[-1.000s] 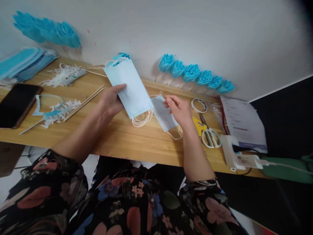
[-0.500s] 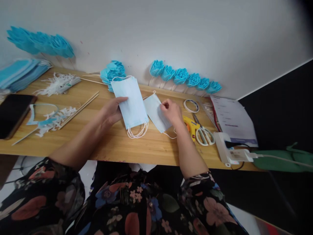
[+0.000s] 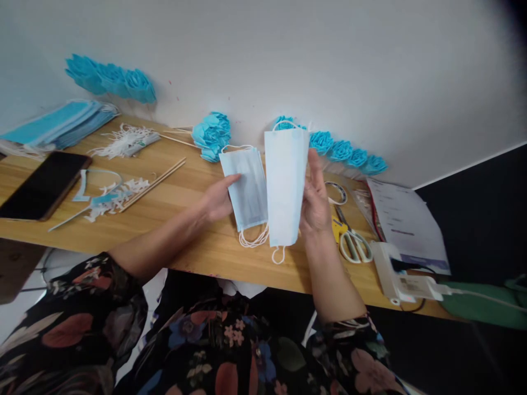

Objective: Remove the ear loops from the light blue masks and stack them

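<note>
Tabletop point(image 3: 208, 255), clear pouch point(image 3: 364, 202), masks point(image 3: 285, 189) in hands point(image 3: 318, 209)

A black top point(image 3: 242, 312) is worn, on which reddish petals point(image 3: 225, 370), small pink flowers point(image 3: 234, 333), blue blossoms point(image 3: 187, 332) and a dark green leaf point(image 3: 291, 354) are printed. By a similar floral pattern the loose left sleeve point(image 3: 117, 323) and right sleeve point(image 3: 343, 345) are covered. The left hand point(image 3: 221, 201) and right hand point(image 3: 316, 208) are seen bare.

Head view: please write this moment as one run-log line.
left hand: gripping face-mask stack; right hand: holding another face mask; near right hand: tape roll, scissors
</note>
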The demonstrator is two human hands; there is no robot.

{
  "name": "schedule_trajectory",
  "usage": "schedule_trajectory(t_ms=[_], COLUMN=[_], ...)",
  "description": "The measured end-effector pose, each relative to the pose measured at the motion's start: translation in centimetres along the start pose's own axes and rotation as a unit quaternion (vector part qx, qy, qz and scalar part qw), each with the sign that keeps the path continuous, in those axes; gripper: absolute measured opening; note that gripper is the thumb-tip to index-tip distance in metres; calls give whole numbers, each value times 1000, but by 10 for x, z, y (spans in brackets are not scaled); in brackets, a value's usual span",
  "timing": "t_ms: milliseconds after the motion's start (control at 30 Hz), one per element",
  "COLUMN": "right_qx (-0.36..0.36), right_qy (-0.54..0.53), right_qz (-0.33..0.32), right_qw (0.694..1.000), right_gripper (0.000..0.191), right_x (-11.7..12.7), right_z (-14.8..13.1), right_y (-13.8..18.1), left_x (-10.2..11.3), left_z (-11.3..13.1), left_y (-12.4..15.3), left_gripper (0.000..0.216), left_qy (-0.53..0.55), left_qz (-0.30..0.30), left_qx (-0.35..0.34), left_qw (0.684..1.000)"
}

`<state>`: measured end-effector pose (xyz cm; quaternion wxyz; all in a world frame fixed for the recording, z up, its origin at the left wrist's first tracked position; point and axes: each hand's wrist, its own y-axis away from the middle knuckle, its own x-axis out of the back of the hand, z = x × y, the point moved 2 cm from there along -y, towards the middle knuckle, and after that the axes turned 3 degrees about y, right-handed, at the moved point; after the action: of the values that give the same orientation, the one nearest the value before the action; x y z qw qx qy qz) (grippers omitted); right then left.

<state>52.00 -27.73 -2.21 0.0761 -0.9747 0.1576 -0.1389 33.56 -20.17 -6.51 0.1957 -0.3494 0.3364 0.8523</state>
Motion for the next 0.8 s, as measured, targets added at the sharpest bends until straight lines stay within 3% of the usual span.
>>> schedule_trajectory(t_ms=[100,233,800], right_qx=[-28,-46,-37], right_qy=[7,51,54], right_qz=[-38,-36,4], right_qw=[999,997,998], right_gripper=[80,68,62], right_x=[-18,-33,-30], right_z=[6,17,20], right_y=[3,4,2], left_x=[-3,-7,-14], left_z=[-13,-20,-16], left_y=[0,-1,3], left_gripper=[27,36,56], left_qy=[-7,-21,-13], left_qz=[-45,-97,-140], left_qx=[12,10,-38], left_qw=[999,995,989])
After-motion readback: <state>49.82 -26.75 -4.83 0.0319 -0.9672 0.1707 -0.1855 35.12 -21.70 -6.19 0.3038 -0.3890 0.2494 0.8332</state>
